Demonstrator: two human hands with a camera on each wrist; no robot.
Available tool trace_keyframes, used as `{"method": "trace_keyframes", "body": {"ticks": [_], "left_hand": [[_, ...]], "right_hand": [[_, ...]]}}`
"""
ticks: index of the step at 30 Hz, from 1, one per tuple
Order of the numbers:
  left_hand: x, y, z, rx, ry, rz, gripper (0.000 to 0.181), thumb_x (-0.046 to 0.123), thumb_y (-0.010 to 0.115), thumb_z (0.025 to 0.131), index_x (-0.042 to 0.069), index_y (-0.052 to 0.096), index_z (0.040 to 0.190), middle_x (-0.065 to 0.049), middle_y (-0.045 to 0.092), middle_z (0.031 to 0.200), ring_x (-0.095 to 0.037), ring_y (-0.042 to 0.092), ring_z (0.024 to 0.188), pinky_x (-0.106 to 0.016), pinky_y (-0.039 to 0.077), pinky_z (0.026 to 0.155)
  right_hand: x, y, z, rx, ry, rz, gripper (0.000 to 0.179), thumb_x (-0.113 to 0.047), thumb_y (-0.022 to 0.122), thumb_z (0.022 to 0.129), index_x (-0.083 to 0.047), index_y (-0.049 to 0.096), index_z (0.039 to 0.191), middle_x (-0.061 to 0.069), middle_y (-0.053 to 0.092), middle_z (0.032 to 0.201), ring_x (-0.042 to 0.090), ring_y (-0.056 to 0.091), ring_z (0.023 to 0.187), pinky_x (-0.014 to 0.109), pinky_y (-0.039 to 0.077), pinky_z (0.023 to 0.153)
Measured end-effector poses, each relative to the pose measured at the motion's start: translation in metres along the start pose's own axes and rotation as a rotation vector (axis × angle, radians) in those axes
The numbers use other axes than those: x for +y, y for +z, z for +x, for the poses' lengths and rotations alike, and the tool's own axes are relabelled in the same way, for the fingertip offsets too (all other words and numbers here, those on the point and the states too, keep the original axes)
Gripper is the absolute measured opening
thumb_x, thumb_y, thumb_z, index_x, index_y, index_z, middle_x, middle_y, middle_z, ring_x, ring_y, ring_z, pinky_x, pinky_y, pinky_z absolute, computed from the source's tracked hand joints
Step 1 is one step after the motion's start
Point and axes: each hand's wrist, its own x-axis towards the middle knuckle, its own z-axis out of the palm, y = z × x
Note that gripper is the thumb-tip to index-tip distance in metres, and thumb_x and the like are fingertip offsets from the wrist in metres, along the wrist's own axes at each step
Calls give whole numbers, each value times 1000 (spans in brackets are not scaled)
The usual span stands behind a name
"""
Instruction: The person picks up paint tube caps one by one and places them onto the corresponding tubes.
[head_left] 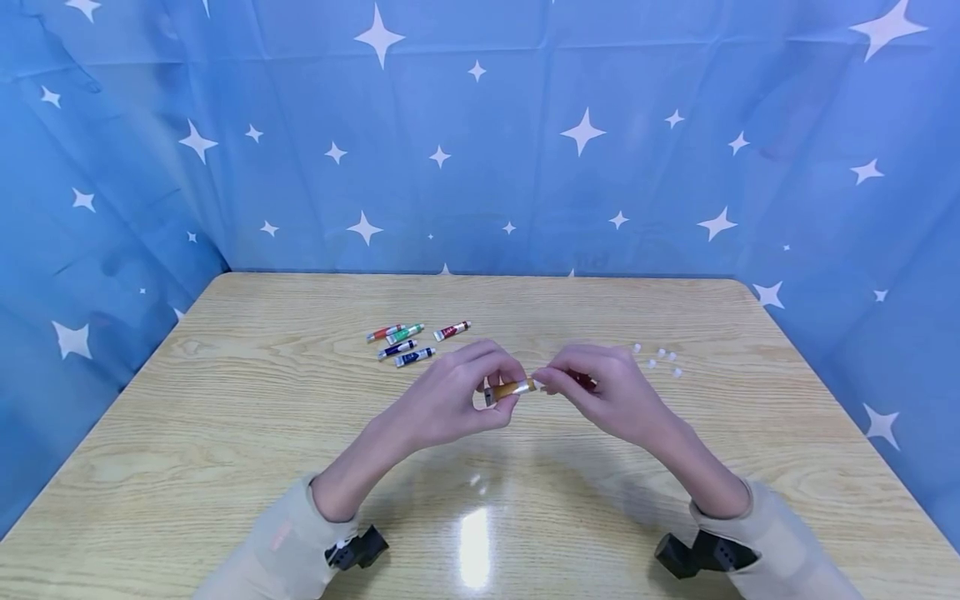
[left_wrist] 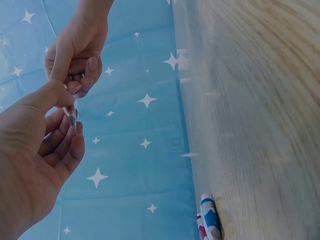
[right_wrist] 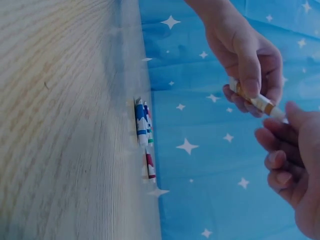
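Head view: an ochre tube (head_left: pixel 507 390) is held above the wooden table (head_left: pixel 225 433), between both hands. On my feed I see the left hand (head_left: pixel 453 398) grasping its body and the right hand (head_left: pixel 613 390) pinching its white tip. Beyond the left hand lie five coloured tubes (head_left: pixel 415 357); small white pieces (head_left: pixel 677 372) lie near the right. Behind hangs a starred blue curtain (head_left: pixel 480 183).

Part of the grip is lying out of sight.
The left hand (head_left: pixel 453 396) is covering the ochre tube's (head_left: pixel 512 389) middle; the right hand (head_left: pixel 609 390) is masking the pinched end. Left of the grip, tubes (head_left: pixel 406 334) are showing lettering too small to read; right of it, white pieces (head_left: pixel 662 353) are appearing too tiny to identify. Lower right of the grip, the left wrist view's edge is cutting off a blue-and-white tube (left_wrist: pixel 210 215).
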Motion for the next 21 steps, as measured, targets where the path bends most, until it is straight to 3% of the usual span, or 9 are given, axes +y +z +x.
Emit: {"method": "trace_keyframes", "body": {"ticks": [7,14,21], "left_hand": [[1,-1,0,-4,-24,-9,16,3,72,85,7,68,99,2,63,91,-7,58,78,-17,49,65],[1,-2,0,-7,-44,-7,16,3,72,85,7,69,100,3,62,91,-7,57,78,-25,52,63],[1,-2,-1,-6,-49,-1,17,3,72,85,8,69,101,3,62,91,-7,57,79,-22,51,63]], "right_hand": [[-2,-5,-1,-11,33,-11,8,-9,66,98,-13,73,99,-9,62,76,1,40,53,16,35,48],[-3,-14,1,-84,32,22,31,4,77,84,-15,71,107,-10,66,88,1,44,56,15,36,49],[-3,-13,3,-105,-2,20,32,10,75,83,-14,72,104,-9,66,87,2,46,58,14,38,51]]}}
